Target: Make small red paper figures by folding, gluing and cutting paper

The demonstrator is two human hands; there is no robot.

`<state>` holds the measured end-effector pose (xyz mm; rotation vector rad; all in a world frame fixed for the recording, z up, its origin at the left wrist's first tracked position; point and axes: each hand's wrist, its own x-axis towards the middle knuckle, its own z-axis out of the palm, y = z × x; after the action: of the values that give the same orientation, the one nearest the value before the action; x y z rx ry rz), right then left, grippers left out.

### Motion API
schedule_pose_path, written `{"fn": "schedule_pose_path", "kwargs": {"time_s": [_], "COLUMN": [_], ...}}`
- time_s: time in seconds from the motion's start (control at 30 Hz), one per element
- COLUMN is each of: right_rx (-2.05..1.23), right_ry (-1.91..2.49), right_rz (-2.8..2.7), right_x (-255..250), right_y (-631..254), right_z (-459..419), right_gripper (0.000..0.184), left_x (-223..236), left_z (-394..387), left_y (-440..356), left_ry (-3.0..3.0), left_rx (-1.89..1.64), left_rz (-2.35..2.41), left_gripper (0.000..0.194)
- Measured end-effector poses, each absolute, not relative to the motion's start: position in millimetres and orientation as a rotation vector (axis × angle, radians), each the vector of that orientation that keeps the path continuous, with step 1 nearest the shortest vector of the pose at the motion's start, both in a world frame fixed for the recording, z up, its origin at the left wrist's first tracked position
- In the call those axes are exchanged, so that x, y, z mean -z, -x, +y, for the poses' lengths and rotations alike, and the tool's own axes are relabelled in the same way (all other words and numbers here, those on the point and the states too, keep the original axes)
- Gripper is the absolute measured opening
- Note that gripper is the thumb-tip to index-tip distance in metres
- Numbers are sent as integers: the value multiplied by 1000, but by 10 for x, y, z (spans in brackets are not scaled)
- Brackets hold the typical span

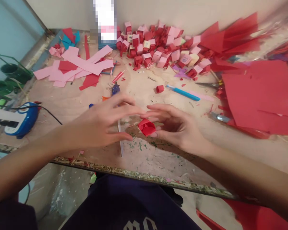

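A small folded red paper box [147, 127] is pinched between the thumb and fingers of my right hand [180, 126], with its hollow side facing me. My left hand [112, 118] is open beside it, thumb and fingers apart, the fingertips close to those of the right hand. Whether the two hands touch, I cannot tell. Beneath the left hand a glue gun [115, 88] lies partly hidden, and a clear glue stick [120, 143] shows below the palm. Another small red paper box [159, 88] sits on the table beyond the hands, near a blue cutter knife [183, 92].
A pile of pink and red paper boxes [156, 48] lies along the wall. Pink paper strips [84, 64] are at the left, large red sheets [256, 92] at the right with scissors [210, 84]. A blue-and-white power strip [24, 119] with cables sits far left. The chipped table edge [134, 175] is near me.
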<state>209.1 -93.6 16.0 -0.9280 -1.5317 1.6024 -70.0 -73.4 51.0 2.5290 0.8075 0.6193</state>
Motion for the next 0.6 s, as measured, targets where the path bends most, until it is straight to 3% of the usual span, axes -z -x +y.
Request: {"fn": "schedule_pose_path", "kwargs": {"time_s": [0.07, 0.23, 0.3, 0.43, 0.6], "right_rx": [-1701, -1812, -1781, -1750, -1685], "right_ry": [830, 788, 919, 1205, 1300], "right_rz": [-1454, -1356, -1363, -1483, -1584], "right_x": [-119, -101, -162, -313, -352], "right_y": [-2088, -2108, -2116, -2075, -1960], "right_z": [-935, -972, -995, -1030, -1013], "right_gripper": [66, 76, 64, 19, 23], "left_x": [-436, -316, -325, -373, -390], "left_z": [-737, -705, -744, -877, -940], "left_y": [591, 432, 412, 385, 303], "left_ry": [-2538, -2545, -2583, -2734, -2923], "left_rx": [-536, -597, -642, -598, -538], "left_rz": [752, 801, 876, 1002, 1030], "left_gripper": [49, 18, 15, 13, 16]}}
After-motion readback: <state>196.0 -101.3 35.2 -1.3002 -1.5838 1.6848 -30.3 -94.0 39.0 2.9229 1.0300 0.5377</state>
